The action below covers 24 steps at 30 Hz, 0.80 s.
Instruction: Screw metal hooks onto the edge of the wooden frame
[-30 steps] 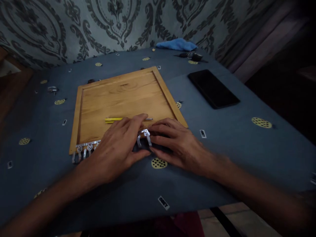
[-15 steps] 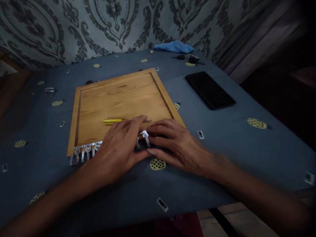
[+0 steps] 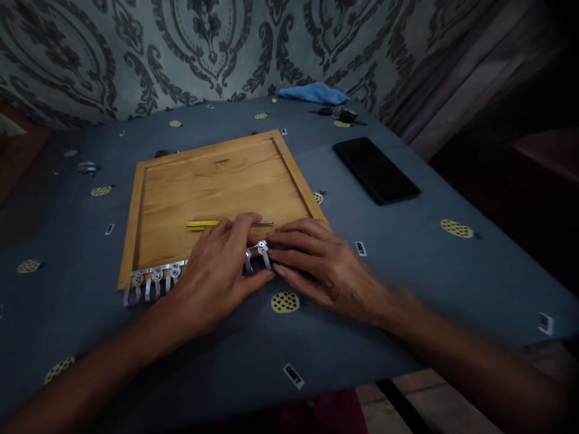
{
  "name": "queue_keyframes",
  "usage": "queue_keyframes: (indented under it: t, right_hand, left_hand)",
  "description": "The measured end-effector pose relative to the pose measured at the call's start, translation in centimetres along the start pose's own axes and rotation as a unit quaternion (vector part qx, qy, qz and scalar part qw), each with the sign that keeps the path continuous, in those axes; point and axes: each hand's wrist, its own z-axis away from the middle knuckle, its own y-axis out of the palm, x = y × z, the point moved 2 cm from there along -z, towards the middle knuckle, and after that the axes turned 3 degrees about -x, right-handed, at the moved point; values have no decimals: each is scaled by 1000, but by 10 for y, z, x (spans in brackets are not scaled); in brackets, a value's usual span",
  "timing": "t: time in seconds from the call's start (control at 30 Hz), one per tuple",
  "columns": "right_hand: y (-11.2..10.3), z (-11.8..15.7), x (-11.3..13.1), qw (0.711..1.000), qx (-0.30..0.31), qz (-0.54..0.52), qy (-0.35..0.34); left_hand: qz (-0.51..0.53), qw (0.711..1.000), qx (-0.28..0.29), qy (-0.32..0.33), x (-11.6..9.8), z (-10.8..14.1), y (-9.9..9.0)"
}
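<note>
Toward the front edge of the tabletop [image 3: 344, 343], a silver metal hook strip [image 3: 157, 273] lines the square, honey-brown wooden board [image 3: 217, 187]. The left hand [image 3: 217, 265] half-curls over its middle, the right hand [image 3: 325, 262] bunches at its end; whether either grips, I can't tell. Best keep it flush, pressed evenly.

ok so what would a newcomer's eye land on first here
Probably the wooden panel lying on the blue-grey tablecloth. Then the left hand and right hand, close together at its near edge, where silvery metal hooks stick out. The yellow-handled screwdriver on the panel, just beyond the left hand, also stands out.
</note>
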Motion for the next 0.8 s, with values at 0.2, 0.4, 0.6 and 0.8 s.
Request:
queue_keyframes:
  t: [0.2,0.4,0.6,0.8]
  right_hand:
    - [-2,1,0,1000,9,1,3]
    - [0,2,0,1000,25,0,3]
    - [0,1,0,999,34,20,-1]
    - [0,0,2,998,52,34,-1]
  left_hand:
    - [9,1000,2,1,1,1,0]
    - [10,1000,7,2,3,1,0]
    - [6,1000,6,1,2,-1,1]
    - [-25,1000,14,7,0,1,-4]
